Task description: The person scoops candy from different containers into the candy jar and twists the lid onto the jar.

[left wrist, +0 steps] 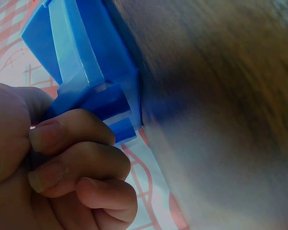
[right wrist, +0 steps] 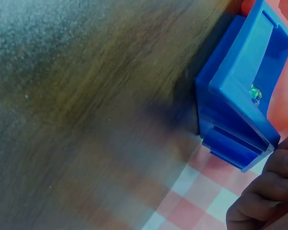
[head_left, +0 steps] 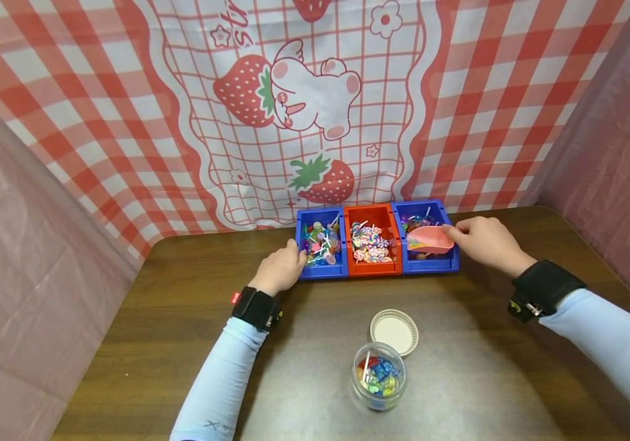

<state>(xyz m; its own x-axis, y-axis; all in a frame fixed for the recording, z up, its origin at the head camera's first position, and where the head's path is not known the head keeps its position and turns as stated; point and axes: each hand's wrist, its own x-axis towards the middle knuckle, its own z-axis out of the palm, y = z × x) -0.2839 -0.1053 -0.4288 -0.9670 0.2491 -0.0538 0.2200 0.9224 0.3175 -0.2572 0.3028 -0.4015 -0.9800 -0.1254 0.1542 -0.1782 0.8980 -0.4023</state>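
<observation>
My left hand [head_left: 280,268] grips the left side wall of a blue bin [head_left: 322,271] holding mixed wrapped candies and lollipops. The left wrist view shows that hand's curled fingers [left wrist: 89,160] against the bin's blue plastic [left wrist: 105,52]. With my right hand [head_left: 488,242] I pinch the handle of a pink scoop [head_left: 431,239]. It sits over the right blue bin [head_left: 430,266], with some colourful candy visible in its mouth. In the right wrist view the scoop [right wrist: 283,103] is partly cut off beside the bin wall [right wrist: 230,100].
Between the blue bins stands a red bin [head_left: 374,268] of swirled lollipops. Nearer on the brown table [head_left: 193,294] are an open glass jar [head_left: 376,402] with some candies inside and a whitish round lid [head_left: 394,332]. A checked strawberry cloth [head_left: 469,110] hangs behind the bins.
</observation>
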